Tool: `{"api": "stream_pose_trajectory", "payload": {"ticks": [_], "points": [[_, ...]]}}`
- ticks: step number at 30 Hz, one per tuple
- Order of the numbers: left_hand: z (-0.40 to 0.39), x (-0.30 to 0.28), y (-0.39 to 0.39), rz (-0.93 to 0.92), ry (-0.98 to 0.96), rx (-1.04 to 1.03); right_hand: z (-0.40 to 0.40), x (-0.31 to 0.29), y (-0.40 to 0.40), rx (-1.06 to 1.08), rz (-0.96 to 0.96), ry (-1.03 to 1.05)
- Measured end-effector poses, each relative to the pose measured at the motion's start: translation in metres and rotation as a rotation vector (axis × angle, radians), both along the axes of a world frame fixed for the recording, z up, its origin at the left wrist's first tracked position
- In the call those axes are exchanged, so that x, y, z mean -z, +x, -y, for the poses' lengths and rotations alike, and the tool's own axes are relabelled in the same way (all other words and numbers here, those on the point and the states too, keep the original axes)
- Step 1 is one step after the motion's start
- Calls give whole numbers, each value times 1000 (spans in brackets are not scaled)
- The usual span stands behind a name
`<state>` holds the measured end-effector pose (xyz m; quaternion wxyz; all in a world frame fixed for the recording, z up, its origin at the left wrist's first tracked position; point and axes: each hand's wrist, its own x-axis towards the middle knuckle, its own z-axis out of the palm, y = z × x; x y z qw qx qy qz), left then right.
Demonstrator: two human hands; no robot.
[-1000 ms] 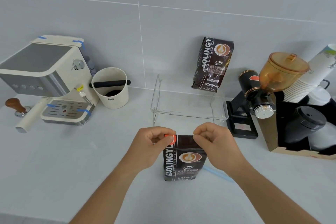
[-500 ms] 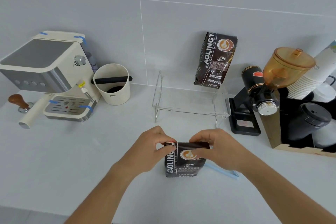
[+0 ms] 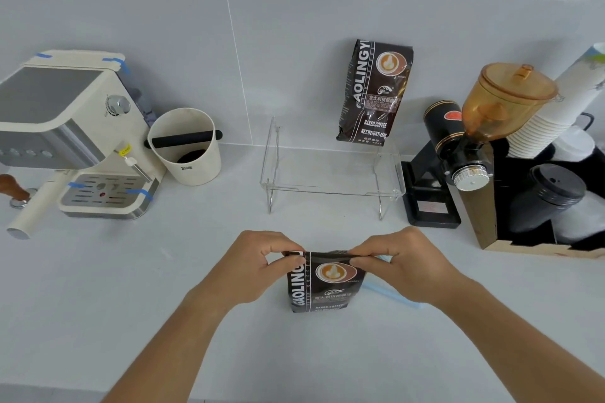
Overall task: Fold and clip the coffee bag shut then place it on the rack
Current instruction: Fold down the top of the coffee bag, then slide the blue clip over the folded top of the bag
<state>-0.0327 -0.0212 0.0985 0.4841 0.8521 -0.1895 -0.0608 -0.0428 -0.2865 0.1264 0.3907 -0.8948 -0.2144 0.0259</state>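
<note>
Both hands pinch the folded top edge of the coffee bag (image 3: pixel 322 281), left hand (image 3: pixel 258 267) at its left corner, right hand (image 3: pixel 404 263) at its right. The bag stands upright on the pale counter (image 3: pixel 131 288), label toward the camera, just before the clear rack (image 3: pixel 330 173) that holds a second bag (image 3: pixel 373 91) against the grey tiled wall

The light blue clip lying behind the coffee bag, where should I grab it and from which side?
Probably its free end, from above on the right: the clip lies flat on the counter, angled away from the coffee bag, its other end hidden behind the right hand.
</note>
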Motion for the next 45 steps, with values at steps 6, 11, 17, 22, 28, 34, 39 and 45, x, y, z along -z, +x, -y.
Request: {"api": "stream_pose_trajectory", "payload": {"ticks": [6, 11, 17, 22, 28, 34, 39, 45], "points": [[-3, 3, -1, -8, -11, -29, 19, 13, -3, 229, -261, 243], [-5, 9, -3, -8, -24, -48, 65, 66, -4, 527, -363, -142], [-2, 13, -3, 1, -46, -74, 96, 134, -25, 713, -504, -339], [-1, 13, -3, 1, -70, -86, 90, 146, -27, 723, -563, -415], [1, 14, -4, -15, -97, -109, 88, 145, -23, 703, -585, -442], [1, 16, -5, -13, -104, -117, 92, 130, -24, 726, -527, -262], [2, 15, -4, -10, -102, -128, 95, 107, -21, 749, -453, -96], [2, 15, -3, -23, -107, -140, 106, 67, -13, 780, -410, 85]]}}
